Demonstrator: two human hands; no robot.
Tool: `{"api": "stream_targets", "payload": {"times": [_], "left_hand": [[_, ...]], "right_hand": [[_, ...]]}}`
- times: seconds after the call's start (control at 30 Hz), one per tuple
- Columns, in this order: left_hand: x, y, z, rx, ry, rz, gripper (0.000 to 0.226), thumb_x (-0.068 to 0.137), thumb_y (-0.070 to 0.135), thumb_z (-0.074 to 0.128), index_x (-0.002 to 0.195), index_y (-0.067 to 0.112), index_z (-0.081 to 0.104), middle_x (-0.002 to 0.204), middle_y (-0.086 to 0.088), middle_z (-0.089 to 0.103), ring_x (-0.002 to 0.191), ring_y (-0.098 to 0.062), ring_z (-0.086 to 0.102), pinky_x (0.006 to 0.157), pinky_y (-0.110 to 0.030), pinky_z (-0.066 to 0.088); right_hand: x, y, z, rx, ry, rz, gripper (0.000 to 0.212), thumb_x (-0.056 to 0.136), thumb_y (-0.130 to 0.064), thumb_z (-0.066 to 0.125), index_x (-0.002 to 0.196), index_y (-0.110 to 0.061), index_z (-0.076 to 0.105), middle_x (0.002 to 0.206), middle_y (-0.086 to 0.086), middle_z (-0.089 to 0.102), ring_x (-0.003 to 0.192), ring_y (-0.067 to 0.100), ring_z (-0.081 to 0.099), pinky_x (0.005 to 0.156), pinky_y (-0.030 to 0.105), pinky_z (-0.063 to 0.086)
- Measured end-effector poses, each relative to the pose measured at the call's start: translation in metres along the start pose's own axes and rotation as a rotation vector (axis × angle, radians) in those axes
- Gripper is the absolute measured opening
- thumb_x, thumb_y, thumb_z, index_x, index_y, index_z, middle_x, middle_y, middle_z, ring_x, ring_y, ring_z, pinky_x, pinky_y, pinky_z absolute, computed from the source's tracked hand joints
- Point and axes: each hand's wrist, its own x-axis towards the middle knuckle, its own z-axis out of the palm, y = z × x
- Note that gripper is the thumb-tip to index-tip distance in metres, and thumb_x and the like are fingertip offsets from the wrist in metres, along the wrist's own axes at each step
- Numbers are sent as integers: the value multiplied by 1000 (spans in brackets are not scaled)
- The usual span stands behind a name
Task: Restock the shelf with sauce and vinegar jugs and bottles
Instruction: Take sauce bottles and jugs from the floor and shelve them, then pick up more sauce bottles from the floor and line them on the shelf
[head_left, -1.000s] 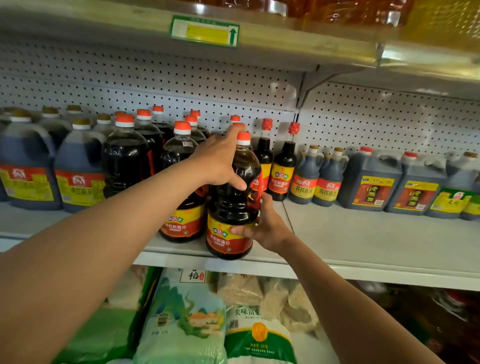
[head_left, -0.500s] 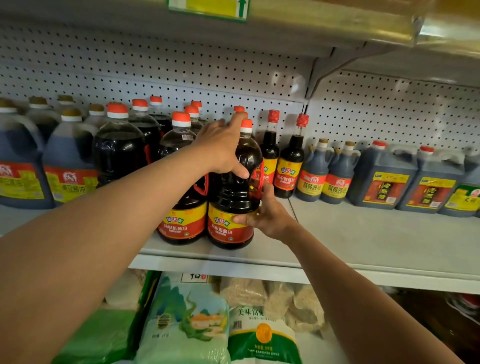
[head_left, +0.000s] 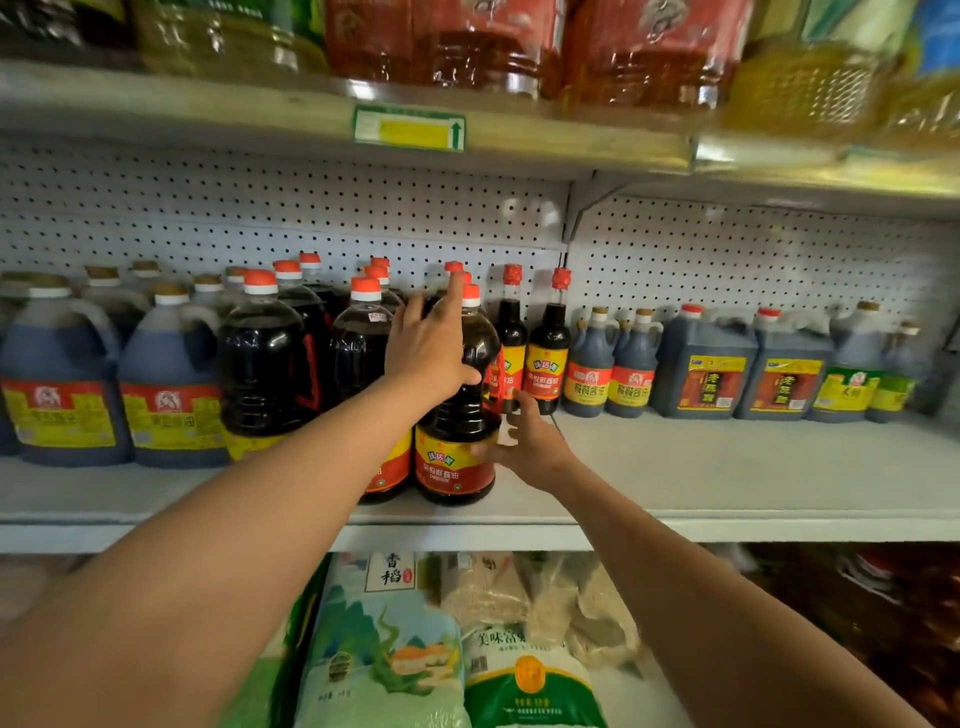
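Across the whole view: the middle shelf (head_left: 727, 467), bare along its front right half, packed on the left. Low overhead, the upper shelf (head_left: 260, 119), so little headroom above the caps. Below, bagged rice (head_left: 384, 649), clear of the work.

On the left, rows of blue handled jugs (head_left: 171, 395) and dark red-capped jugs (head_left: 265, 358). At the front of the rightmost dark column, the sauce jug (head_left: 457, 415), upright on the shelf board near the front lip and touching or just beside its twin (head_left: 363, 353) on the left.

Left hand (head_left: 428, 343) laid flat on the jug's shoulder, fingers straight and pointing up past the cap, gripping nothing. Right hand (head_left: 524, 441) at the lower right side by the label, fingers spread and blurred, apparently touching, not wrapped around.

To finish well: push low with both palms, straight back, label forward, base flat. Stop on contact with the jug behind. Mind the slim bottles (head_left: 550, 348) just to the right; likely to topple if clipped. Withdraw along the bare board on the right.
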Motion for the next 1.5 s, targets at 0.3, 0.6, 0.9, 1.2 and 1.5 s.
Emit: {"api": "stream_targets", "payload": {"times": [0.3,0.6,0.9,1.2,1.5], "left_hand": [[-102,17,-25,-156,12,-168,84,70,30,88,141,31,44,138,-13,42,130,-35,36,103,-41,38],[-259,52,-30,-136,-188,-343,62,72,36,86,126,32,57,134,-7,44,125,-31,41,99,-37,38],[-376,48,6,-152,-472,-327,65,74,45,83,131,31,56,142,-9,45,131,-30,42,104,-39,41],[-549,-17,51,-246,-825,-361,59,77,45,81,129,25,60,136,-10,55,127,-30,48,102,-34,39],[-763,-66,123,-432,-1000,-662,49,85,29,77,130,16,60,134,-10,60,120,-30,58,79,-24,34]], "right_hand": [[-86,-17,-81,-452,89,-49,88,74,-44,86,146,-20,42,142,5,52,130,26,50,96,30,41],[-218,-21,-101,-671,-115,-2,81,79,-53,78,146,-28,42,144,9,48,135,32,39,107,45,41],[-344,22,-49,-581,-165,201,77,74,-59,79,138,-26,54,144,9,52,136,32,39,109,43,38],[-514,70,76,-400,-212,564,65,78,-58,76,129,-20,62,128,12,63,124,33,51,99,39,46],[-694,162,214,-164,-313,886,46,85,-48,75,119,-17,70,108,4,73,105,21,66,78,25,43]]}}
